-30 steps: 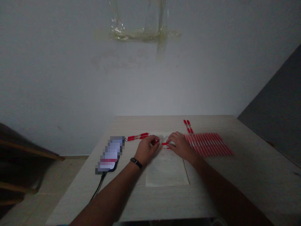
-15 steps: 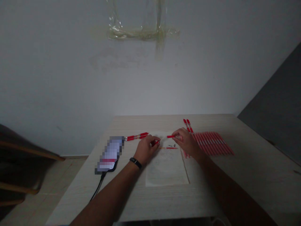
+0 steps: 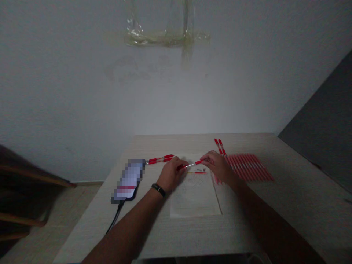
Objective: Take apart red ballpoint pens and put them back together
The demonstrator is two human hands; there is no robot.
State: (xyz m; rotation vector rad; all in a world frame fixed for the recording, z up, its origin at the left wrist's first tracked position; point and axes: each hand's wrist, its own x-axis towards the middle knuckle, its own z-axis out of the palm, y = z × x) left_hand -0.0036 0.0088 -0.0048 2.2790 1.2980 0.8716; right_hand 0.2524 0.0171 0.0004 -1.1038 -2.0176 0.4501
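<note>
My left hand (image 3: 172,173) and my right hand (image 3: 218,165) are closed on the two ends of one red pen (image 3: 191,165), held just above a white sheet of paper (image 3: 194,200). The left fingers pinch the red end, the right fingers the other red part, and a pale section shows between them. Below the pen, a thin red refill (image 3: 198,172) and some tiny dark parts (image 3: 200,169) lie on the sheet. A row of several red pens (image 3: 249,167) lies just right of my right hand.
A phone (image 3: 128,180) with a cable lies on the left of the pale wooden table (image 3: 288,205). Two red pens (image 3: 160,159) lie left of my hands, two more red pens (image 3: 220,146) farther back. A wall stands behind the table, dark furniture (image 3: 22,190) to the left.
My hands came apart, leaving a refill and small parts on the sheet. My right hand lifted a red piece and has now brought it in line with the piece in my left hand.
</note>
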